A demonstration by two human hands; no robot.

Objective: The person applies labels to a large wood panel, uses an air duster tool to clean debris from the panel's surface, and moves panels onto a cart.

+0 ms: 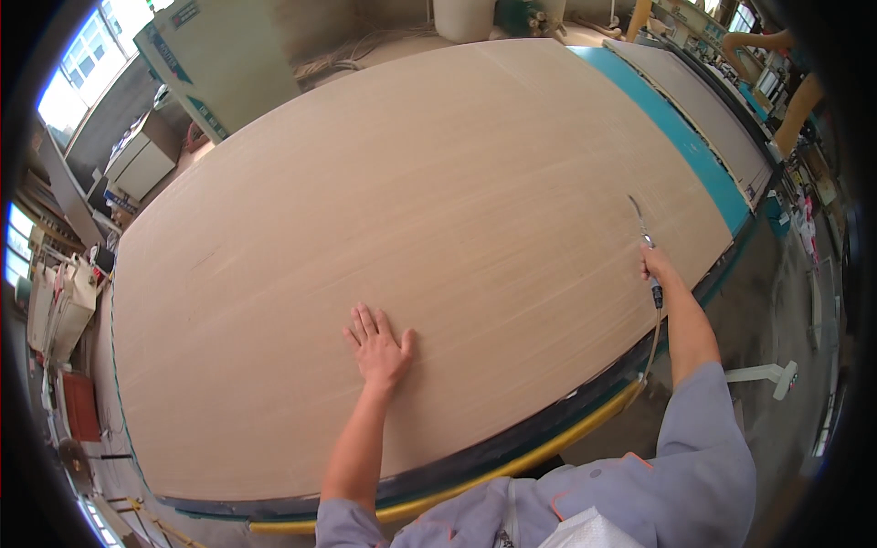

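Observation:
A large pale wooden sheet point(429, 201) spreads across the table in front of me. My left hand point(378, 351) lies flat on it near the middle of the near side, fingers spread and holding nothing. On the right, my right hand point(654, 263) is closed round an air blow gun point(649, 240). Its thin curved nozzle points away from me over the sheet. From the gun's lower end a hose point(655, 345) runs down past the sheet's near edge.
A teal strip point(676, 128) and a greyish panel point(703, 119) adjoin the sheet's far right end. Along the near edge runs a yellow bar point(548, 434). A pale green cabinet point(228, 68) stands at the far left; a reddish box point(80, 406) sits left of the table.

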